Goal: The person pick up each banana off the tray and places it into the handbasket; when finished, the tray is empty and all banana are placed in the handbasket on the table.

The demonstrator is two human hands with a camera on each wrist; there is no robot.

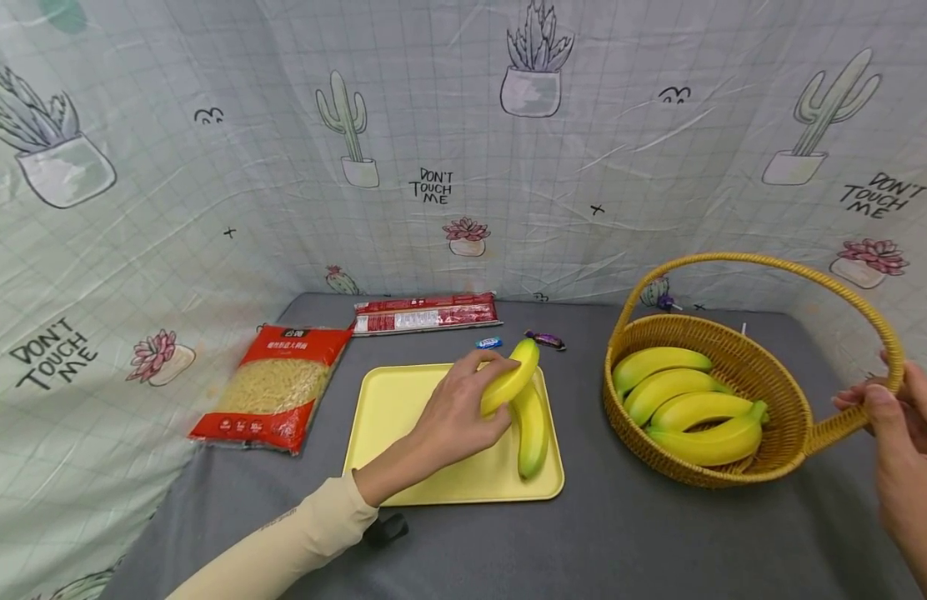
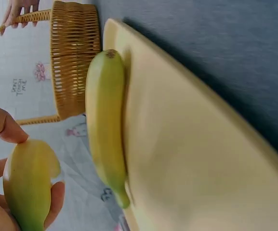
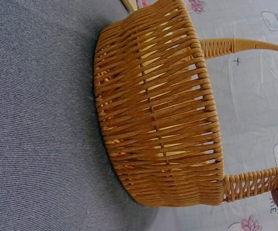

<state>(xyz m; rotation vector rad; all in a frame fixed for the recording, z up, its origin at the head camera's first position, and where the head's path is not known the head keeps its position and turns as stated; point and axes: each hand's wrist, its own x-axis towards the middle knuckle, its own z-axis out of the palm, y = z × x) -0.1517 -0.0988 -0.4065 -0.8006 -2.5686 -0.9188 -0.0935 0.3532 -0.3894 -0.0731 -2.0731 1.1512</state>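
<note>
My left hand (image 1: pixel 463 404) grips a yellow banana (image 1: pixel 511 379) above the right part of a pale yellow tray (image 1: pixel 403 487). Under it, a second banana (image 1: pixel 533 433) lies along the tray's right side; the left wrist view shows this lying banana (image 2: pixel 105 125) full length, apart from the held banana (image 2: pixel 30 183). At the right, my right hand (image 1: pixel 902 442) holds the handle of a wicker basket (image 1: pixel 696 475), thumb on the near side. Several bananas (image 1: pixel 688 408) lie side by side in the basket. In the right wrist view the basket's woven wall (image 3: pixel 158 110) hides most of them.
A red bag of pasta (image 1: pixel 276 387) lies left of the tray. Behind the tray are a long red packet (image 1: pixel 426 315), a small blue wrapped candy (image 1: pixel 489 342) and a purple one (image 1: pixel 546 340). A black object (image 1: pixel 386 530) sits by the left sleeve. Patterned cloth hangs behind the table.
</note>
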